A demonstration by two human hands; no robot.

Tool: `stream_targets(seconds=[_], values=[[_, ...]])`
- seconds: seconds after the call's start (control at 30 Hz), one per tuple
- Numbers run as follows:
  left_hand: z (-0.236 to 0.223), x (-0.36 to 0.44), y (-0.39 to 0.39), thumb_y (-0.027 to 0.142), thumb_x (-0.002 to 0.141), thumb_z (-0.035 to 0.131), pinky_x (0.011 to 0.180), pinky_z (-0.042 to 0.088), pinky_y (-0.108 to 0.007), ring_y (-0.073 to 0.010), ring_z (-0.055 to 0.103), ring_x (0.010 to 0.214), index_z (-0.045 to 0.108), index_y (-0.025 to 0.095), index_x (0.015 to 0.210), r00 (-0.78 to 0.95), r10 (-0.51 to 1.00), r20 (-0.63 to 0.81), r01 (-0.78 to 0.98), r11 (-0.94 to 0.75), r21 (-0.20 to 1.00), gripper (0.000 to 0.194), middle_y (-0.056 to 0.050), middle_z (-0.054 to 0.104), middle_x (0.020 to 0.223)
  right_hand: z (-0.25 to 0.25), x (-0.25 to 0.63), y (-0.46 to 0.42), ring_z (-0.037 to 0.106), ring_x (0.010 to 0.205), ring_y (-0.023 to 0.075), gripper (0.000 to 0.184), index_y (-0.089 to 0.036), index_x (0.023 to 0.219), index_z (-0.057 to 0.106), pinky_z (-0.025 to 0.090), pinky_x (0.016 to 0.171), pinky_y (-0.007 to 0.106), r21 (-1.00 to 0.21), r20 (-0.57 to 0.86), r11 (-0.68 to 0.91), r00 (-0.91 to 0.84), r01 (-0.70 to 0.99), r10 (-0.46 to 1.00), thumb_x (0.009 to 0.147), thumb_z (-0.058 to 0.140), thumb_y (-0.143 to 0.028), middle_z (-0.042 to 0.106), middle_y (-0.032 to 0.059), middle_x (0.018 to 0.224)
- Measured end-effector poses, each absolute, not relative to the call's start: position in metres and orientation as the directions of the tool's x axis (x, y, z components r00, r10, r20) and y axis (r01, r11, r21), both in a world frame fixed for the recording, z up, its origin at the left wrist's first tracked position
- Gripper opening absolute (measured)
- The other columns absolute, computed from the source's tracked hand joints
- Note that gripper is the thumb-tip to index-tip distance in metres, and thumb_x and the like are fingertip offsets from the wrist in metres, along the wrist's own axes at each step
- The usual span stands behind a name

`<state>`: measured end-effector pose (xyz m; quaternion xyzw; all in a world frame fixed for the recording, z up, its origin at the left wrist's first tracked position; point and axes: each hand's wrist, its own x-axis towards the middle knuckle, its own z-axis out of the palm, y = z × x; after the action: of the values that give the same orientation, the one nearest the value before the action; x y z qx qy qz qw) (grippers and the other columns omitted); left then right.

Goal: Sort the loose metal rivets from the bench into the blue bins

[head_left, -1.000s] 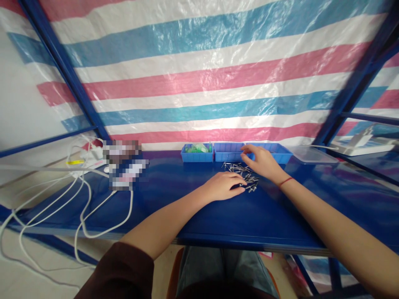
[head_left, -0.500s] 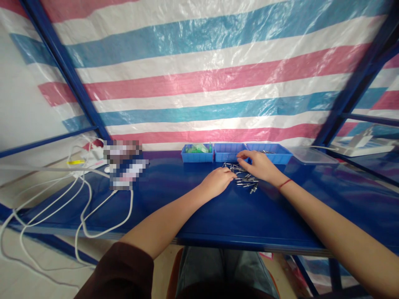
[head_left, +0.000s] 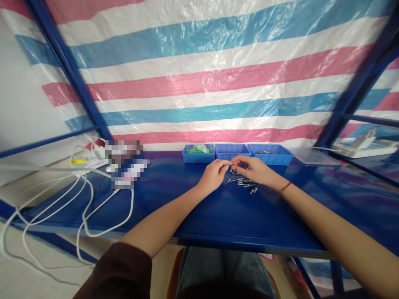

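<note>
Several thin silver blind rivets (head_left: pixel 245 182) lie in a loose pile on the blue table (head_left: pixel 218 220). My left hand (head_left: pixel 213 176) is closed in a pinch at the pile's far left edge, a rivet end showing at its fingertips. My right hand (head_left: pixel 254 170), a red cord on its wrist, meets it there with thumb and forefinger closed on the same spot. Both hands' fingertips touch or nearly touch, and they hide most of the small piece between them. The right palm hovers over the back of the pile and covers part of it.
Three blue bins stand in a row behind: a left bin (head_left: pixel 198 158) with green bagged items, a middle bin (head_left: pixel 232 150), and a right bin (head_left: pixel 285 158) with a few rivets. A clear plastic lid (head_left: pixel 316 157) lies to the right. White cables (head_left: pixel 132 207) trail at left.
My left hand has lifted away from the pile, moving back and left to meet the right fingertips. My right hand has come left and slightly down, closing its fingers. The right bin's rivets are now uncovered.
</note>
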<state>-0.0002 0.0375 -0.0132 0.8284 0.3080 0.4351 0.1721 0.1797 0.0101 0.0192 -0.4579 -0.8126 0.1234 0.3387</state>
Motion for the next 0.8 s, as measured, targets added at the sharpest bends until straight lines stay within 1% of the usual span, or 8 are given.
stream_targets(seconds=[0.07,0.13,0.23,0.3,0.43,0.57,0.67,0.8], values=[[-0.015,0.002,0.038,0.015,0.086,0.05,0.087,0.048,-0.029,-0.0153,0.062,0.092,0.064,0.017,0.096,0.399,0.696,0.597,0.271,-0.711,0.649,0.017,-0.005,0.067,0.098,0.019,0.175,0.009,0.062,0.076,0.0181,0.028,-0.017,0.089,0.064,0.046,0.066,0.03,-0.629,0.425,0.517,-0.3,0.581,0.854,0.082,0.053,-0.041,0.069,0.0062,0.084],[-0.016,0.003,0.038,0.016,0.085,0.051,0.085,0.049,-0.028,-0.0149,0.062,0.091,0.062,0.016,0.095,0.376,0.724,0.578,0.179,-0.669,0.722,0.015,-0.005,0.067,0.098,0.019,0.172,0.009,0.062,0.074,0.0178,0.032,-0.016,0.084,0.063,0.046,0.066,0.03,-0.727,0.416,0.488,-0.257,0.482,0.873,0.078,0.057,-0.046,0.068,0.0061,0.08],[-0.015,0.005,0.038,0.018,0.085,0.052,0.085,0.048,-0.028,-0.0146,0.062,0.089,0.061,0.015,0.094,0.334,0.748,0.573,0.085,-0.63,0.772,0.013,-0.006,0.067,0.096,0.02,0.168,0.009,0.06,0.07,0.0159,0.038,-0.016,0.086,0.062,0.046,0.066,0.03,-0.843,0.378,0.424,-0.195,0.33,0.905,0.07,0.066,-0.05,0.067,0.0045,0.076],[-0.013,0.005,0.038,0.018,0.084,0.053,0.084,0.048,-0.028,-0.0143,0.062,0.087,0.06,0.015,0.092,0.323,0.758,0.567,0.055,-0.613,0.788,0.011,-0.006,0.067,0.094,0.021,0.166,0.009,0.058,0.066,0.0139,0.04,-0.016,0.085,0.062,0.045,0.063,0.028,-0.883,0.354,0.387,-0.164,0.266,0.921,0.067,0.068,-0.052,0.065,0.0028,0.073],[-0.01,0.005,0.036,0.02,0.084,0.054,0.081,0.048,-0.027,-0.0139,0.061,0.086,0.06,0.015,0.091,0.326,0.786,0.525,0.031,-0.564,0.825,0.011,-0.006,0.066,0.093,0.022,0.163,0.006,0.053,0.06,0.0114,0.039,-0.016,0.077,0.062,0.042,0.059,0.027,-0.895,0.346,0.376,-0.157,0.239,0.925,0.065,0.069,-0.053,0.061,0.0005,0.067],[-0.011,0.005,0.035,0.026,0.084,0.055,0.08,0.048,-0.027,-0.0151,0.062,0.088,0.061,0.015,0.092,0.337,0.836,0.433,0.105,-0.491,0.865,0.015,-0.006,0.067,0.095,0.023,0.162,0.005,0.054,0.062,0.0119,0.038,-0.016,0.075,0.063,0.044,0.063,0.028,-0.882,0.375,0.397,-0.134,0.252,0.917,0.064,0.071,-0.051,0.062,0.0008,0.067],[-0.014,0.004,0.036,0.028,0.085,0.054,0.082,0.047,-0.027,-0.0165,0.062,0.092,0.063,0.015,0.093,0.385,0.834,0.396,0.183,-0.489,0.853,0.017,-0.005,0.068,0.097,0.021,0.162,0.006,0.057,0.065,0.0139,0.037,-0.016,0.075,0.063,0.045,0.066,0.03,-0.856,0.408,0.43,-0.136,0.287,0.903,0.066,0.07,-0.052,0.065,0.003,0.071],[-0.015,0.004,0.035,0.029,0.086,0.053,0.083,0.047,-0.029,-0.0184,0.062,0.094,0.063,0.014,0.098,0.479,0.793,0.377,0.196,-0.516,0.834,0.022,-0.006,0.068,0.099,0.016,0.162,0.007,0.058,0.064,0.0155,0.036,-0.016,0.075,0.065,0.046,0.063,0.031,-0.802,0.442,0.472,-0.167,0.367,0.881,0.07,0.066,-0.051,0.066,0.0048,0.07]])
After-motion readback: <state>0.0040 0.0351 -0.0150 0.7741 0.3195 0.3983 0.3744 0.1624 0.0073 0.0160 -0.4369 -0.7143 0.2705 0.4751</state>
